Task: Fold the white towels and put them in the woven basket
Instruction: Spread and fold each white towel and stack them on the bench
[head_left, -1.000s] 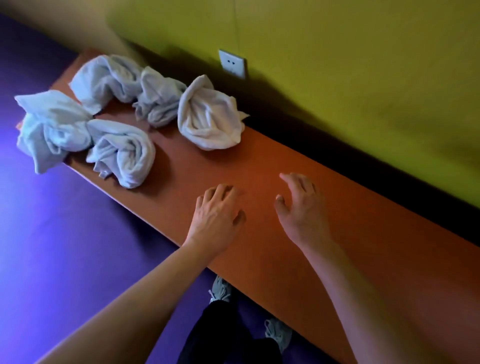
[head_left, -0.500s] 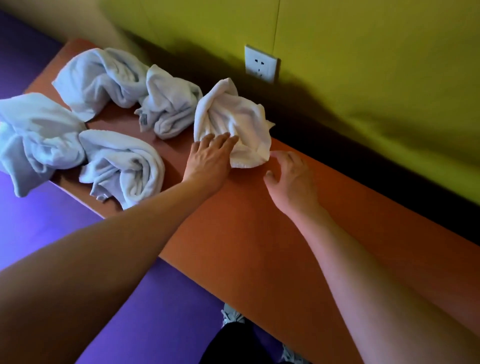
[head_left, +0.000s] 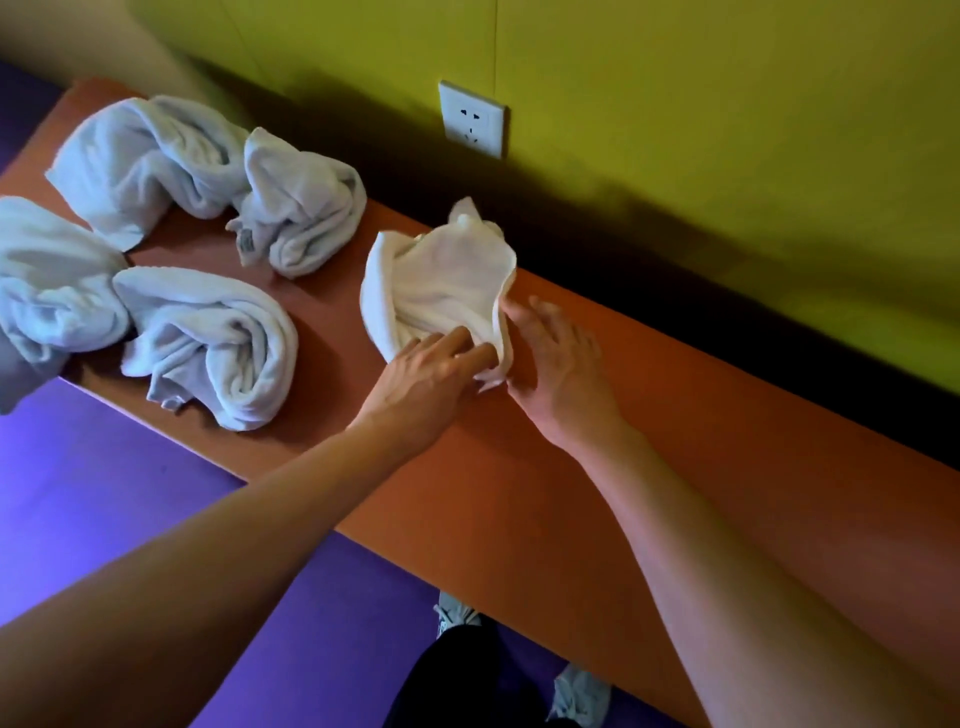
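white towels number five on the orange desk (head_left: 597, 467), all crumpled, none folded. nearest the camera, below the desk's front edge, two pale shoes (head_left: 579, 693) and a dark trouser leg show on the purple floor (head_left: 104, 493). two bare forearms reach up from the bottom of the view to one towel (head_left: 441, 280), which lies by itself in the middle of the desk, apart from the other four. the left hand (head_left: 421, 382) rests on its near edge, fingers bent into the cloth; the grip looks like a pinch on the lower hem, though the fingertips are partly buried. the right hand (head_left: 558, 364) sits just beside the towel's right edge, thumb touching the hem, fingers spread and fairly straight over the desk, its grip wide and holding nothing firmly that can be seen. to the left, a rolled towel (head_left: 218, 343) lies near the front edge, touching another towel (head_left: 47, 291) that hangs partly over the desk's left end. farther back, a fourth towel (head_left: 306, 213) and a fifth towel (head_left: 140, 161) lie bunched and touching each other. behind the desk rises a yellow-green wall (head_left: 727, 104) with one white socket (head_left: 471, 119). the woven basket is out of view.
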